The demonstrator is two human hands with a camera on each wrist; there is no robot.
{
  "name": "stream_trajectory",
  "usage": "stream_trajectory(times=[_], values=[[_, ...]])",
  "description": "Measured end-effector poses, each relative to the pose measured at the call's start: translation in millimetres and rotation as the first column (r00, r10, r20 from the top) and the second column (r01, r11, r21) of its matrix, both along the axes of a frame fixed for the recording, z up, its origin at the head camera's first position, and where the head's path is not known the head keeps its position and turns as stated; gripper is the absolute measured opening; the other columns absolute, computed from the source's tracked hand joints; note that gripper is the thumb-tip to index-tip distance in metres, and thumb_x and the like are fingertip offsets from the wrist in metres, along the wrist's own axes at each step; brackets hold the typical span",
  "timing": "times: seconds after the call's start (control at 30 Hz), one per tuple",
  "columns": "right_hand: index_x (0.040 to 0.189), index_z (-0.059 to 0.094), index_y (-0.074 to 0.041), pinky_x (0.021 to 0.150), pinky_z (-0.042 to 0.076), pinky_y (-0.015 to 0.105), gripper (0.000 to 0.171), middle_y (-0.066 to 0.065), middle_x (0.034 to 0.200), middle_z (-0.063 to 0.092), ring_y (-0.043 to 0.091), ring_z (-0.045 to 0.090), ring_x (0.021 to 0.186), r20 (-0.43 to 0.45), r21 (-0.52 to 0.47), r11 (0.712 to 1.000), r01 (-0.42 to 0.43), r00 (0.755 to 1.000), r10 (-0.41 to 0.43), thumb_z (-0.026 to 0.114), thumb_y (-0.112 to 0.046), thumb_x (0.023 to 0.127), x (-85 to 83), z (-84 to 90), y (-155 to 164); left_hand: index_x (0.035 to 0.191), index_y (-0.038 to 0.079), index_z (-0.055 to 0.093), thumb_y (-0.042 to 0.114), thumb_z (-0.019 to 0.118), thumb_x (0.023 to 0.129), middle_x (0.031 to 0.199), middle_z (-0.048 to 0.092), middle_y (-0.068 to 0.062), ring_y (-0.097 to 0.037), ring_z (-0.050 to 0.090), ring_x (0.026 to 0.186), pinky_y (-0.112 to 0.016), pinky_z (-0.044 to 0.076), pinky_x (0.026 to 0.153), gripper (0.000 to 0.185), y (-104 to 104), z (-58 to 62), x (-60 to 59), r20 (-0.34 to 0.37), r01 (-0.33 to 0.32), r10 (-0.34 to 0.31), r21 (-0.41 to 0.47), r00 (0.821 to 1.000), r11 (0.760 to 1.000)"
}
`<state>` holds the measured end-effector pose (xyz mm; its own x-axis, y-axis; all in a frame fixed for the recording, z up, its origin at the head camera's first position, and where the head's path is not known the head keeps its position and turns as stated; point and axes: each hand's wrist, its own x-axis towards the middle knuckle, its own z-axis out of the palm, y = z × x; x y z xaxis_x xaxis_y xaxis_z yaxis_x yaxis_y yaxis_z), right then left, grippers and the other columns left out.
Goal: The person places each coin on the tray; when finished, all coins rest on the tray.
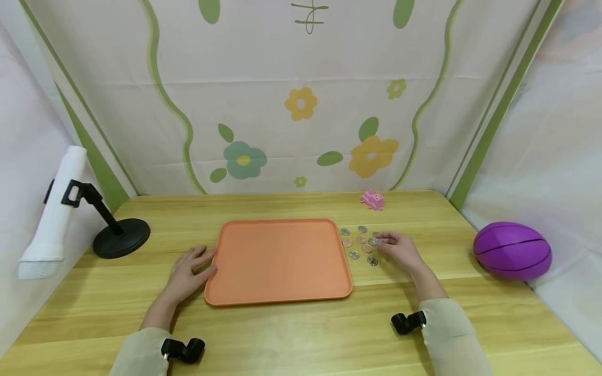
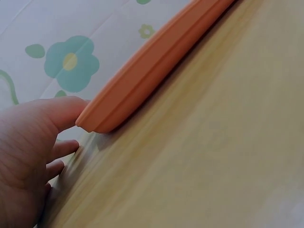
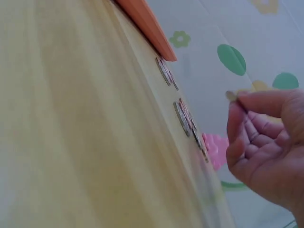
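While the flat orange plastic tray [image 1: 282, 258] is steadied at its left edge by the relaxed, spread left hand [image 1: 188, 271], a small coin [image 3: 231, 95] is pinched between the curled fingers of the right hand [image 1: 400, 250]. Nothing is seen on the tray yet, so the work is judged barely begun. Some seven round metal coins [image 1: 359, 244] are counted on the wooden worktop [image 1: 301, 334] just right of the tray.

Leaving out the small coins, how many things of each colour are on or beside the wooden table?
Orange flat plastic tray: 1
Pink small plastic toy: 1
Purple oval ball: 1
Black stand holding a white tube lamp: 1
Total: 4
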<state>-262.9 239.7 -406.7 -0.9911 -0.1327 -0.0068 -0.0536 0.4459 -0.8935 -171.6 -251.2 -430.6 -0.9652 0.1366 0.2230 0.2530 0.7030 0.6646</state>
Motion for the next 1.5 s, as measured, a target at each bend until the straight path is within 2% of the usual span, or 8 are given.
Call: stream_trajectory(times=[0.07,0.13,0.3,0.5,0.7,0.83,1.2,1.5], values=[[0.111,0.052,0.003,0.073,0.045,0.026,0.041,0.010,0.099,0.055,0.015,0.053,0.086,0.006,-0.034,0.999,-0.016,1.000,0.016,0.060,-0.024,0.082,-3.5,2.5,-7,0.125,0.001,0.046,0.026,0.055,0.085,0.130,0.028,-0.027,-0.047,0.011,0.120,-0.063,0.004,0.089,0.049,1,1.5,1.1,0.000,0.001,-0.001,-0.002,1.000,1.000],[0.112,0.051,0.004,0.076,0.045,0.031,0.043,0.009,0.098,0.056,0.014,0.054,0.085,0.005,-0.080,0.996,-0.044,0.999,0.045,0.060,-0.025,0.082,-5.5,7.1,-17,0.125,0.000,0.046,0.026,0.055,0.085,0.130,0.029,-0.028,-0.047,0.012,0.120,-0.063,0.004,0.089,0.048,2,2.5,1.9,-0.005,0.001,-0.001,-0.005,1.000,1.000],[0.113,0.049,0.008,0.076,0.042,0.044,0.036,0.008,0.090,0.055,0.015,0.056,0.078,0.005,-0.210,0.973,-0.099,0.995,0.102,0.058,-0.010,0.083,-8.4,21.6,-52,0.125,0.001,0.046,0.026,0.055,0.085,0.130,0.029,-0.027,-0.048,0.012,0.120,-0.062,0.004,0.089,0.048,3,3.3,2.4,-0.009,0.001,-0.001,-0.006,1.000,1.000],[0.110,0.051,0.009,0.077,0.041,0.047,0.030,0.008,0.088,0.057,0.023,0.057,0.079,-0.009,-0.318,0.932,-0.174,0.983,0.181,0.056,-0.001,0.082,-15.6,31.9,-104,0.125,0.001,0.045,0.025,0.054,0.085,0.131,0.028,-0.027,-0.047,0.011,0.120,-0.062,0.003,0.089,0.048,1,0.6,0.5,-0.001,0.004,-0.004,0.003,1.000,1.000],[0.106,0.053,0.009,0.081,0.038,0.051,0.026,0.013,0.091,0.059,0.023,0.058,0.079,0.016,-0.410,0.884,-0.225,0.967,0.253,0.056,0.003,0.081,-20.7,31.0,-158,0.126,0.003,0.046,0.027,0.055,0.085,0.132,0.028,-0.026,-0.046,0.010,0.121,-0.062,0.003,0.089,0.048,0,-2.3,1.6,0.012,-0.006,0.006,0.009,1.000,1.000],[0.106,0.055,0.006,0.082,0.039,0.048,0.025,0.012,0.090,0.059,0.023,0.058,0.080,0.075,-0.441,0.870,-0.221,0.957,0.281,0.057,0.001,0.081,-22.7,27.3,-188,0.126,0.003,0.046,0.028,0.055,0.085,0.132,0.028,-0.025,-0.046,0.010,0.121,-0.062,0.004,0.089,0.049,0,-1.8,2.3,0.010,-0.006,0.006,0.012,1.000,1.000],[0.106,0.057,0.008,0.078,0.045,0.038,0.025,0.012,0.092,0.061,0.023,0.059,0.083,0.171,-0.493,0.849,-0.189,0.936,0.308,0.057,0.000,0.082,-25.9,11.3,-255,0.126,0.004,0.046,0.028,0.055,0.085,0.132,0.028,-0.025,-0.046,0.011,0.121,-0.061,0.003,0.090,0.048,-1,-1.4,-0.4,0.004,0.003,-0.003,0.006,1.000,1.000],[0.101,0.061,0.006,0.060,0.049,0.028,0.025,0.008,0.083,0.062,0.017,0.059,0.068,0.195,-0.446,0.883,-0.145,0.947,0.254,0.063,-0.004,0.078,-18.9,-2.0,-291,0.126,0.004,0.046,0.028,0.055,0.085,0.132,0.027,-0.025,-0.045,0.010,0.122,-0.061,0.003,0.091,0.049,-1,-0.8,0.6,0.023,-0.009,0.009,0.007,1.000,1.000]])
